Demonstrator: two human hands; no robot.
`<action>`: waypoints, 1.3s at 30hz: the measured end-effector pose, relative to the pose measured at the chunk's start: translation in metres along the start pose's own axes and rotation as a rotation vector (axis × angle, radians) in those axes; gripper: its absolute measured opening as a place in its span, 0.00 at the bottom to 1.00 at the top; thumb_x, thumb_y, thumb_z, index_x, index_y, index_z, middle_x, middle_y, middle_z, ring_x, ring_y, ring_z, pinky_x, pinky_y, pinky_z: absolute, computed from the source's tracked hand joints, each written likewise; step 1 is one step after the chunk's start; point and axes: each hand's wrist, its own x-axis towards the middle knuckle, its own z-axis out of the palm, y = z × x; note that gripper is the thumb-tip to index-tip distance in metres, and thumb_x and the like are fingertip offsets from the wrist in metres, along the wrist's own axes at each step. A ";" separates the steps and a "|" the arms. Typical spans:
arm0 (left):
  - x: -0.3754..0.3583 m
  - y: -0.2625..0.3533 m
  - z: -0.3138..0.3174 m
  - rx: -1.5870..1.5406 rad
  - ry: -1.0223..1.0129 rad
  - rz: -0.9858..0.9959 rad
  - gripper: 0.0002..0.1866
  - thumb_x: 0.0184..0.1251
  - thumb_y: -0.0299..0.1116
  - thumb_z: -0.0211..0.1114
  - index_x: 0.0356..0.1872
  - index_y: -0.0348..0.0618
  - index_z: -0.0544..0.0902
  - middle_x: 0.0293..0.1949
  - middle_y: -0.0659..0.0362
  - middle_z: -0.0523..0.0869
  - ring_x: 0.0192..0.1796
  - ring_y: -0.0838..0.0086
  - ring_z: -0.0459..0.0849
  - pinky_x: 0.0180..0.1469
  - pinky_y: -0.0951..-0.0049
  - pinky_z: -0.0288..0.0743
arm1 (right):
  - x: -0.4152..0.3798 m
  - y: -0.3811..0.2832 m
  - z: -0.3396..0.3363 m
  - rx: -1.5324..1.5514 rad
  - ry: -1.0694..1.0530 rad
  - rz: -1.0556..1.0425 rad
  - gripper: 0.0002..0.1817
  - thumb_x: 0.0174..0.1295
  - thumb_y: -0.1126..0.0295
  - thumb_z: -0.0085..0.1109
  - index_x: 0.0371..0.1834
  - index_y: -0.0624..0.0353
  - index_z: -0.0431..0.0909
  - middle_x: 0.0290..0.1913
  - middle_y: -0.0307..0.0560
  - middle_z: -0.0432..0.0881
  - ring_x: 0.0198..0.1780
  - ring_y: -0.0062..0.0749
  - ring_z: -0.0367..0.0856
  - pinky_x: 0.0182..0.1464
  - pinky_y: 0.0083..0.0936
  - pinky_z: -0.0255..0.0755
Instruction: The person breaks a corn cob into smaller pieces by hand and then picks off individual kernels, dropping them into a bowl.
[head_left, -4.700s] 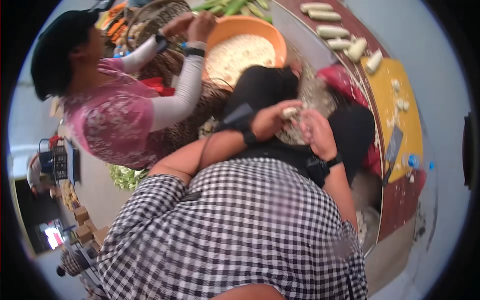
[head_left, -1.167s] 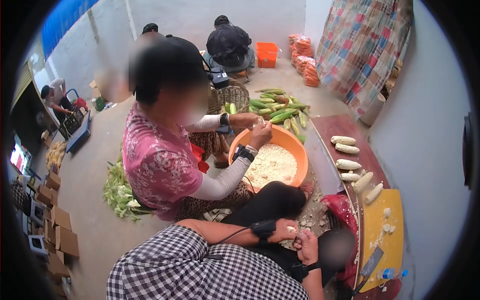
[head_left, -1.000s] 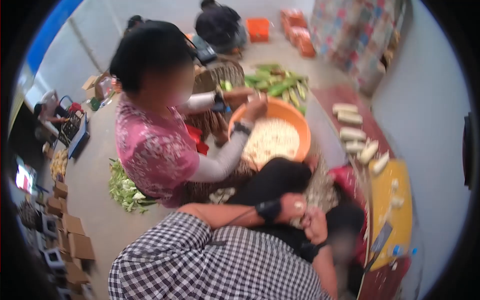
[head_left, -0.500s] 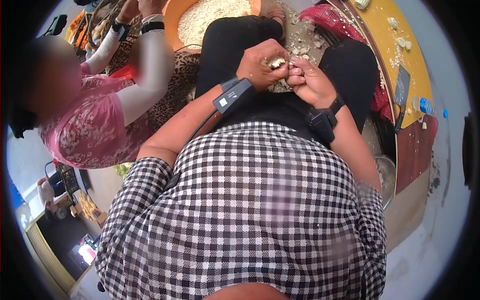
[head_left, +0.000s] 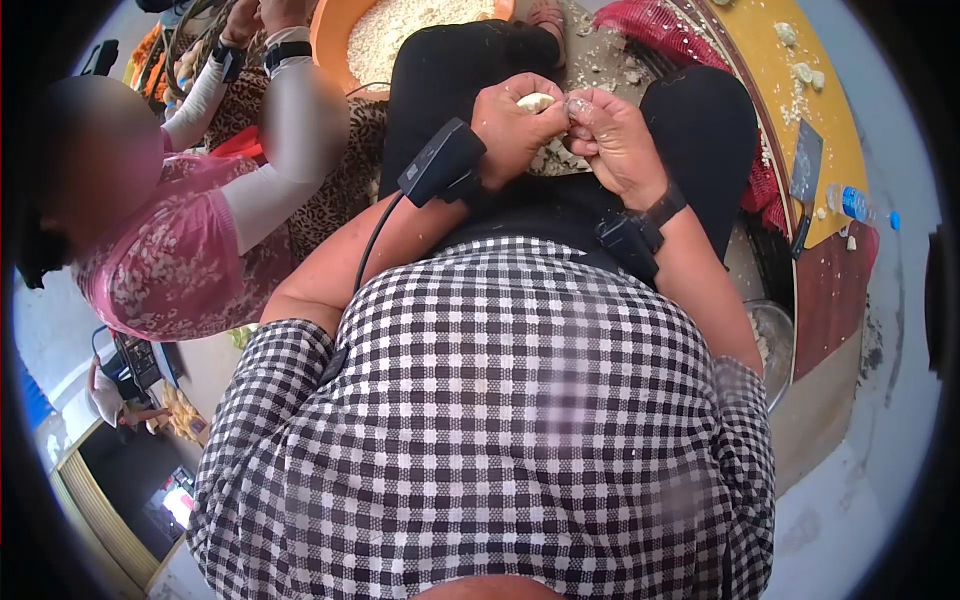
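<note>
Gripping a pale cob piece [head_left: 535, 102] at upper center, the left hand [head_left: 514, 128] curls tightly, seemingly for steadiness.
The right hand [head_left: 620, 142] bunches its fingertips alongside, contents unclear; beyond, an orange tub [head_left: 325, 45] of kernels [head_left: 410, 32] sits upper left, apparently for easy reach.

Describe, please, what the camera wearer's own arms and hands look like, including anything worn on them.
Short black-and-white checked fabric sleeves end near the elbows. The bare left hand has a boxy black device with a thin black cable at its wrist; the bare right hand has a black wrist strap with a blocky black device.
</note>
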 end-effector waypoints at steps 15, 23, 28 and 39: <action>0.003 -0.016 -0.011 -0.489 -0.202 -0.299 0.09 0.59 0.27 0.61 0.41 0.40 0.79 0.23 0.69 0.74 0.22 0.88 0.66 0.23 0.86 0.57 | -0.012 -0.015 -0.001 0.181 -0.159 -0.102 0.02 0.62 0.76 0.55 0.36 0.61 0.74 0.29 0.37 0.72 0.26 0.14 0.64 0.24 0.10 0.56; -0.005 0.005 -0.008 -0.251 -0.153 -0.098 0.10 0.60 0.32 0.64 0.41 0.41 0.81 0.27 0.68 0.78 0.25 0.89 0.68 0.26 0.87 0.60 | -0.013 -0.013 0.001 0.140 -0.144 -0.114 0.04 0.63 0.74 0.55 0.38 0.62 0.75 0.30 0.37 0.73 0.27 0.13 0.66 0.24 0.10 0.59; -0.006 0.017 -0.008 -0.258 -0.169 -0.082 0.09 0.60 0.32 0.63 0.40 0.40 0.81 0.28 0.68 0.78 0.27 0.90 0.70 0.28 0.88 0.62 | -0.010 -0.012 -0.002 0.103 -0.106 -0.101 0.05 0.63 0.74 0.55 0.39 0.63 0.75 0.31 0.36 0.74 0.27 0.14 0.67 0.24 0.09 0.59; -0.005 0.010 -0.014 -0.225 -0.249 -0.115 0.05 0.59 0.29 0.63 0.35 0.41 0.80 0.31 0.67 0.79 0.33 0.88 0.74 0.36 0.87 0.68 | -0.009 -0.008 -0.008 0.012 -0.109 -0.038 0.05 0.64 0.74 0.53 0.41 0.62 0.73 0.32 0.37 0.75 0.29 0.14 0.69 0.26 0.11 0.62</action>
